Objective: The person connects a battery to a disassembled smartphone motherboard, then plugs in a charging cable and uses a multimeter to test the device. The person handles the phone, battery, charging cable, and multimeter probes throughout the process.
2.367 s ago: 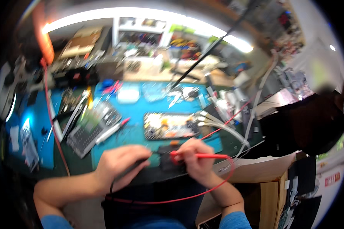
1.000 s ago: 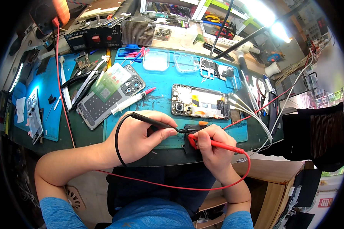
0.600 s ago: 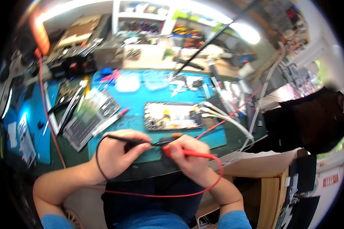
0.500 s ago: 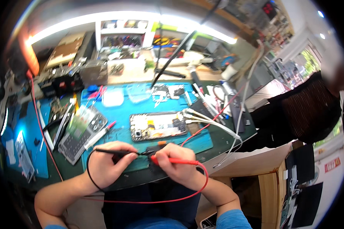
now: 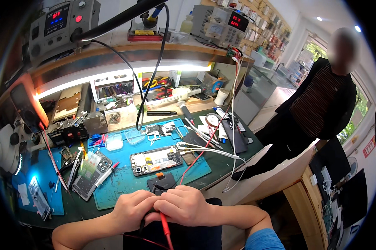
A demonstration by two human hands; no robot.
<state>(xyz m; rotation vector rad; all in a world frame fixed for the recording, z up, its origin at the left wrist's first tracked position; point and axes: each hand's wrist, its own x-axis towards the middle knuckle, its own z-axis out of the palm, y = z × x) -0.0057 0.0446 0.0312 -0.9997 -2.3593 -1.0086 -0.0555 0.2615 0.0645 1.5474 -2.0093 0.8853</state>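
My left hand and my right hand are pressed together in front of the bench's near edge, both closed. A red test probe points down out of my right hand. From under my left fingers a black test probe sticks out; the probe tips are hidden by the fingers. Just beyond my hands lies a flat black piece with an orange tab, perhaps a phone battery. Farther off, an opened smartphone rests on the blue mat, its inner parts showing.
White cables run from the phone's right side. A phone back part and a white-and-pink pen lie left. An orange multimeter stands far left, below a soldering station. A person stands at the right.
My hands have come together and nearer to me, the probes now pointing down. The view has tilted up, bringing the upper shelf and its devices into sight.
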